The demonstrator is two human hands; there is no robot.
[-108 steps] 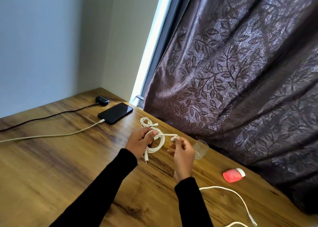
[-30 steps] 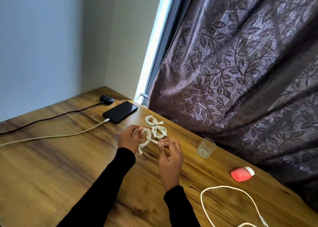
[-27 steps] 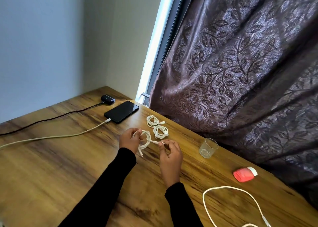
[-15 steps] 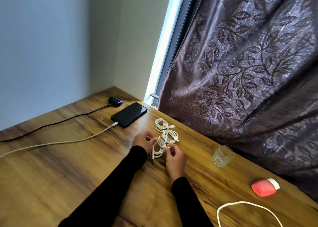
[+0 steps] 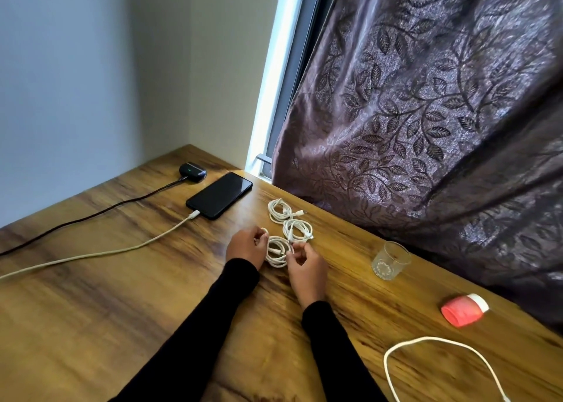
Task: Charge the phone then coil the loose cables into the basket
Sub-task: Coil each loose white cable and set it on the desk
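Observation:
A black phone (image 5: pixel 220 195) lies face up near the table's far corner, with a white charging cable (image 5: pixel 100 252) plugged into its near end. My left hand (image 5: pixel 246 246) and my right hand (image 5: pixel 304 267) both grip a coiled white cable (image 5: pixel 276 250), held low at the tabletop. Just beyond it lie two more white coils, one (image 5: pixel 298 230) next to my fingers and another (image 5: pixel 281 210) farther back. A loose white cable (image 5: pixel 432 345) curves across the table at the lower right. No basket is in view.
A black earbud case (image 5: pixel 192 172) with a black cord (image 5: pixel 91 215) sits in the far corner. A small clear glass (image 5: pixel 390 260) and a red-and-white bottle (image 5: pixel 463 310) lie near the right edge, under a purple leaf-patterned curtain (image 5: pixel 426 112).
My hands carried the coiled cable away from me and lowered it to the tabletop beside the two other coils. The camera view shifted left and tilted up.

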